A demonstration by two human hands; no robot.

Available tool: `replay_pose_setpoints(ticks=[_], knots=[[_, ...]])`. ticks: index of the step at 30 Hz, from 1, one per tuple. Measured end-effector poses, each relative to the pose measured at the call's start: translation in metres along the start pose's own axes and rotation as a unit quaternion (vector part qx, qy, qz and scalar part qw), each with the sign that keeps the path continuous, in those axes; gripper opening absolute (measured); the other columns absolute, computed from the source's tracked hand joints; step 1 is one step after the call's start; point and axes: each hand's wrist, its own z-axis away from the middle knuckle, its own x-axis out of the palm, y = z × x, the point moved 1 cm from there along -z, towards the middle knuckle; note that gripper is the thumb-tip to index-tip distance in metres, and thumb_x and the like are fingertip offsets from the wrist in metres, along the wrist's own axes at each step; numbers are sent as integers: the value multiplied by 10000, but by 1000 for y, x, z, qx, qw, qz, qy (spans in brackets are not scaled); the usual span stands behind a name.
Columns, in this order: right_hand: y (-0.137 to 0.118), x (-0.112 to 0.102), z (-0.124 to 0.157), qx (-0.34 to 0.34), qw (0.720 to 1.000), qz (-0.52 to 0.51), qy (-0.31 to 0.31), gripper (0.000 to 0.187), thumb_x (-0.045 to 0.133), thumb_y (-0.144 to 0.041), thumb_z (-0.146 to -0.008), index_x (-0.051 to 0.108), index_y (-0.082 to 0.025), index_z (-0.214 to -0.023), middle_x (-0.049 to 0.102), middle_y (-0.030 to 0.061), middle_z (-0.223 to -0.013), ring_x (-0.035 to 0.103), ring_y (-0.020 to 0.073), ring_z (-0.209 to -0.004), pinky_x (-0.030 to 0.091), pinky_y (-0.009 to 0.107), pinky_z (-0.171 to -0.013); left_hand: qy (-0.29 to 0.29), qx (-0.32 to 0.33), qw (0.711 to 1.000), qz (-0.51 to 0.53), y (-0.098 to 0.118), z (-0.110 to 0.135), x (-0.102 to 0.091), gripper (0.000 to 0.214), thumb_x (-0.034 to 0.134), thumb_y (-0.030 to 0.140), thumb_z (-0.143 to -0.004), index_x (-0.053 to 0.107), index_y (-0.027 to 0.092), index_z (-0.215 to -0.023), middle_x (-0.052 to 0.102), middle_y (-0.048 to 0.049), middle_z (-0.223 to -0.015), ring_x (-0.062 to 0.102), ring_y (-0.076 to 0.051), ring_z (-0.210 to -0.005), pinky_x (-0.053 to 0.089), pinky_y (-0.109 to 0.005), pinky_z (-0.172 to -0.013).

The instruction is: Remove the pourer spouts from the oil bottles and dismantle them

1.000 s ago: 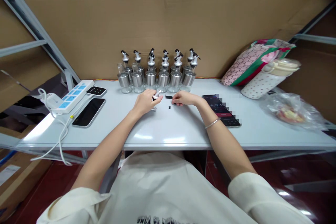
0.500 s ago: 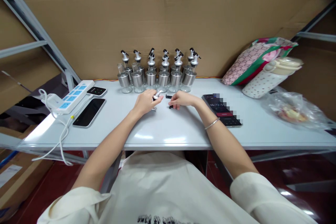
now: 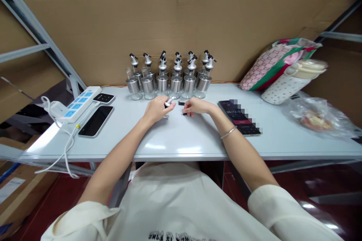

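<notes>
My left hand [image 3: 156, 108] rests on the pale table [image 3: 181, 139] with its fingers closed on a small silver pourer cap [image 3: 169, 101]. My right hand [image 3: 196, 106] lies just to its right, fingertips pinched on a tiny black part [image 3: 184, 113]. Another small black piece [image 3: 181, 103] lies on the table between the hands. Behind them stand several glass bottles with steel bands and pourer tops [image 3: 169, 79] in two rows; two on the left have no top.
A white power strip [image 3: 80, 103], a small black device [image 3: 103, 98] and a dark phone [image 3: 96, 120] lie at the left. A phone with a lit screen [image 3: 239, 117] lies right of my hands. A patterned bag [image 3: 275, 64], a dotted container [image 3: 291, 83] and a plastic bag [image 3: 316, 118] sit far right.
My right hand has slid a little left and down onto the tiny black part that lay loose on the table. My left hand has stayed put.
</notes>
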Motion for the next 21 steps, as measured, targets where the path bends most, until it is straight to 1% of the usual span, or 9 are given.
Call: replay_pose_setpoints(ticks=[10, 15, 21], knots=[[5, -4, 0, 4, 999, 39, 28, 302, 565, -364, -928, 592, -151, -1140, 628, 71, -1106, 632, 184, -922, 546, 383, -791, 6, 7, 1000, -3, 0, 0, -1, 293, 507, 378, -897, 451, 204, -668, 540, -12, -694, 522, -167, -710, 342, -278, -639], [10, -5, -3, 10, 997, 60, 46, 310, 578, -366, -919, 595, -148, -1139, 623, 68, -1121, 627, 202, -950, 543, 394, -806, 6, 6, 1000, -5, 0, 0, -1, 291, 512, 376, -892, 452, 203, -665, 544, -12, -693, 522, -166, -710, 339, -278, -633], [11, -5, -1, 7, 998, 55, 37, 301, 563, -370, -928, 597, -154, -1135, 628, 69, -1111, 631, 188, -928, 545, 384, -797, 8, 5, 1000, -4, 0, 0, -1, 298, 507, 378, -892, 434, 204, -661, 543, -12, -692, 519, -166, -705, 328, -277, -631]])
